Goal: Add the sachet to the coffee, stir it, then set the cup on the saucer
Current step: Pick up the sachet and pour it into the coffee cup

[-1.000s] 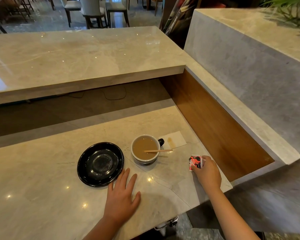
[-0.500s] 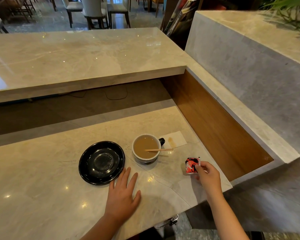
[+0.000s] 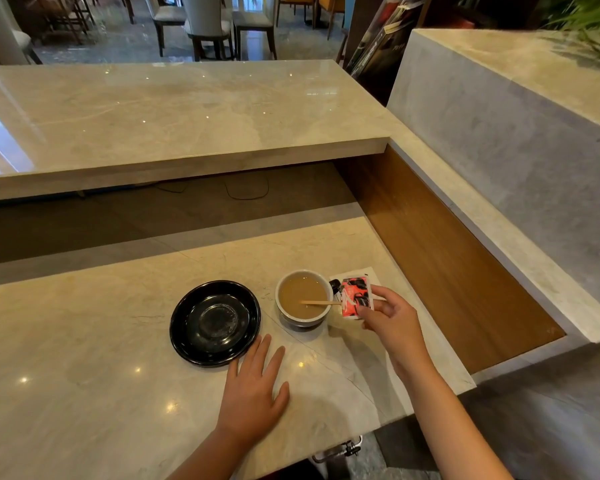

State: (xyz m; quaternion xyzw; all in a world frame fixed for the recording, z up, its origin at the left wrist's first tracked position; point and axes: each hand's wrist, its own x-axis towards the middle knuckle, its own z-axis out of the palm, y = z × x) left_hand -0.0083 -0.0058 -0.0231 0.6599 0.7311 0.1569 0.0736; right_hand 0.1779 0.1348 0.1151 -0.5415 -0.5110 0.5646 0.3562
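On the pale marble counter (image 3: 84, 393) stands a white ceramic cup (image 3: 302, 299) of milky brown coffee, a thin wooden stirrer (image 3: 317, 302) leaning inside it and over its right rim. The right hand (image 3: 390, 320) pinches a small red, black and white sachet (image 3: 355, 296) between thumb and fingertips, holding it upright just beside the cup's right edge, in front of the cup's dark handle and a white paper napkin (image 3: 374, 277). Left of the cup, apart from it, lies a glossy black round saucer (image 3: 214, 323). The left hand (image 3: 253, 393) rests flat and open on the counter, fingers spread, gripping nothing, just below the saucer. A brown wooden panel (image 3: 447, 254) walls the counter's right side.
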